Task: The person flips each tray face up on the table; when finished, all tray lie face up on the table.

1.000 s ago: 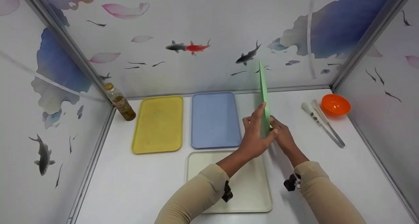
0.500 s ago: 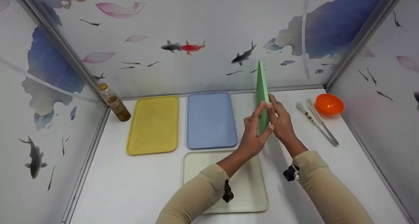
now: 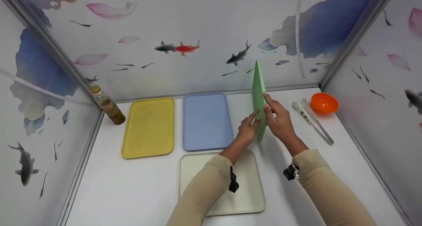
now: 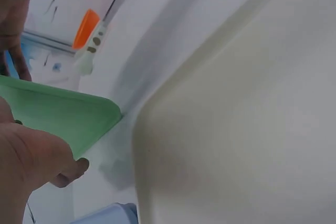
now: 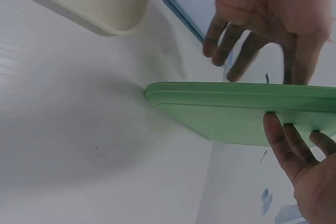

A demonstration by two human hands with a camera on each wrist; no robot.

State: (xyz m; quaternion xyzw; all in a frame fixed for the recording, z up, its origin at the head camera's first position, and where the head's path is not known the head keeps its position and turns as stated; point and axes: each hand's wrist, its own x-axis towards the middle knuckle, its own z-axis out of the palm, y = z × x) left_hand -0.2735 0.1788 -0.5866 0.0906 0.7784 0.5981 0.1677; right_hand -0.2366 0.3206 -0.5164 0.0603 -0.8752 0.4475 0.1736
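Observation:
A green tray [image 3: 258, 84] stands on edge over the right half of the table, its narrow side facing me. My right hand [image 3: 280, 120] holds it at its right side, thumb on the near edge; in the right wrist view the right hand's fingers [image 5: 289, 145] press against one broad face. On the other face, my left hand [image 3: 247, 129] touches the tray with extended fingers. The tray's lower corner meets the tabletop in the right wrist view. A cream tray [image 3: 255, 193] lies flat below, partly hidden by the left forearm.
Flat at the back lie a blue tray [image 3: 207, 122] and a yellow tray [image 3: 148, 128]. An oil bottle [image 3: 110, 108] stands back left. At right are tongs [image 3: 311, 120] beside an orange bowl [image 3: 324, 103]. Printed wall panels [image 3: 184, 71] enclose the table on three sides.
The green tray has turned to show more of its left face. My right hand moved up to its near edge; my left hand slid lower and loosened. The head view has shifted slightly right.

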